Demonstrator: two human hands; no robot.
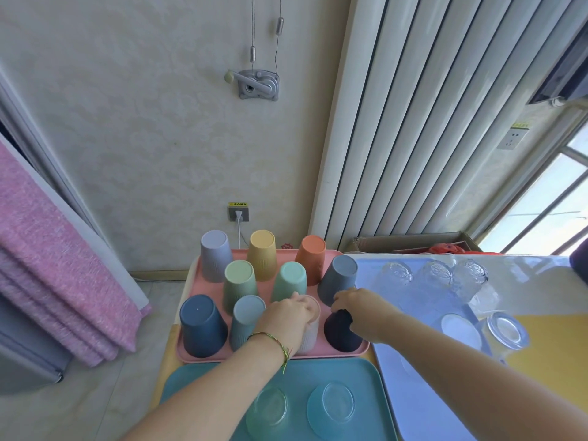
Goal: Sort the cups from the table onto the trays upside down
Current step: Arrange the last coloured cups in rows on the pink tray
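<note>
Your left hand (286, 316) sits at the centre of the frame, fingers curled over the upturned base of a pale pink cup (311, 334), gripping it from above; a braided bracelet (273, 340) circles that wrist. Just to the right, your right hand (358, 308) curls its fingers down round the top of a dark navy cup (342, 335) and holds it. Both cups stand upside down in the near row of the pink tray (191, 354), the navy one at its right corner.

That tray carries eight more cups, all base up. The near row has a dark blue cup (202, 326) and a light blue cup (246, 319). The middle row has a light green cup (239, 281), a mint cup (289, 281) and a grey-blue cup (339, 278). At the back stand a lavender cup (216, 254), a yellow cup (262, 254) and an orange cup (311, 259).

At the bottom of the frame a teal tray (366, 377) holds two inverted glasses side by side, a left clear glass (270, 409) and a right clear glass (331, 405). To the right a blue tray (413, 393) has a row of three clear glasses (434, 275) at its far end. You cannot tell whether the edge glass (506, 332) rests on this tray or on the yellow table (556, 361).

A pink cloth (47, 265) hangs at the left, and a wall socket (238, 213) sits above the pink tray
</note>
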